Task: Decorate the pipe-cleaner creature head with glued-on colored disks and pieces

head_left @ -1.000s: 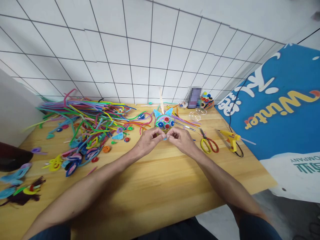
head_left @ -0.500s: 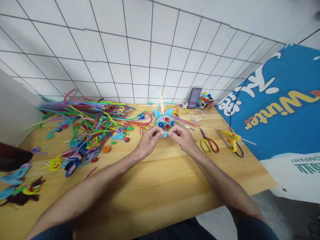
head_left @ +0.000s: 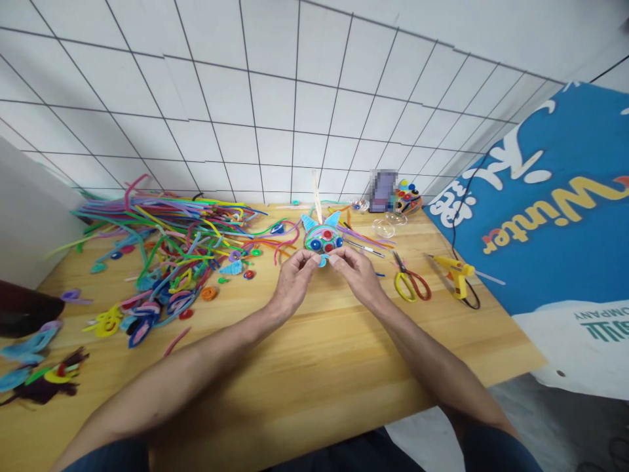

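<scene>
Between my fingertips is a small light-blue pipe cleaner coil [head_left: 323, 261]. My left hand [head_left: 297, 278] pinches its left side between thumb and forefinger. On the other side my right hand [head_left: 357, 272] pinches it the same way. Just beyond the fingertips sits a round multicoloured pipe cleaner figure [head_left: 324, 233] with two light-blue pointed ears, blue discs and red discs. Two pale sticks [head_left: 317, 196] rise behind it. Whether my fingers touch the figure I cannot tell.
Left is a tangled heap of coloured pipe cleaners [head_left: 171, 229]. Scissors [head_left: 411, 278] with yellow and red handles and a yellow glue gun [head_left: 456, 275] lie right. Behind stand a blurred phone [head_left: 382, 191] and a dotted ball [head_left: 407, 196]; clear plastic domes [head_left: 383, 227] lie near them.
Both hands have shifted very slightly left, keeping their pinch on the light-blue coil. The figure stays in place.
</scene>
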The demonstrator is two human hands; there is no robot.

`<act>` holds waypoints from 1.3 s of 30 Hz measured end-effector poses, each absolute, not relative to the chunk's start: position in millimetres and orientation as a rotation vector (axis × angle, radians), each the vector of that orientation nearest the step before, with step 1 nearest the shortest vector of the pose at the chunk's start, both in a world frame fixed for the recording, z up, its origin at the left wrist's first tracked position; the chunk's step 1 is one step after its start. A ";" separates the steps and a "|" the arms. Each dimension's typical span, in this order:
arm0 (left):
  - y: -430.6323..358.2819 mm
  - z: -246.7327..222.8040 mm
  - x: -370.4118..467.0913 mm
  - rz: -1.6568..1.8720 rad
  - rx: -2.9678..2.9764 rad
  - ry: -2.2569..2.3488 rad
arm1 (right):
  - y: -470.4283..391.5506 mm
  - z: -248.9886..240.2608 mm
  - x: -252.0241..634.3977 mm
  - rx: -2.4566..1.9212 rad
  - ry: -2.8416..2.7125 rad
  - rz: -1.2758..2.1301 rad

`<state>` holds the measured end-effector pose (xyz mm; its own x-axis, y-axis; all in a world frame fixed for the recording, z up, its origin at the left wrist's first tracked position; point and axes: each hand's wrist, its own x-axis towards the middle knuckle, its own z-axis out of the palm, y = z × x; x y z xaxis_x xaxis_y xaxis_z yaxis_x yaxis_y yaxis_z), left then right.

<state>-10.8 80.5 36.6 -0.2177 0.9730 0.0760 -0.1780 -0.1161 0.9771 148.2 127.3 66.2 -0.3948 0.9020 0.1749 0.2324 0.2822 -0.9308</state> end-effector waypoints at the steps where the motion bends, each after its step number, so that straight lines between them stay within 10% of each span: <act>1: 80.3 36.9 -9.8 1.531 1.032 1.161 | 127.6 65.4 147.2 -1.035 -1.814 1.161; 39: 69.9 42.6 -18.8 1.466 1.168 1.180 | 111.1 67.3 149.7 -0.877 -2.046 0.726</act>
<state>-18.8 69.9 42.6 -0.1555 0.9789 0.1327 -0.0793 -0.1463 0.9861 149.7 111.1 67.3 -0.4589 0.7777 0.4296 0.3327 0.5988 -0.7285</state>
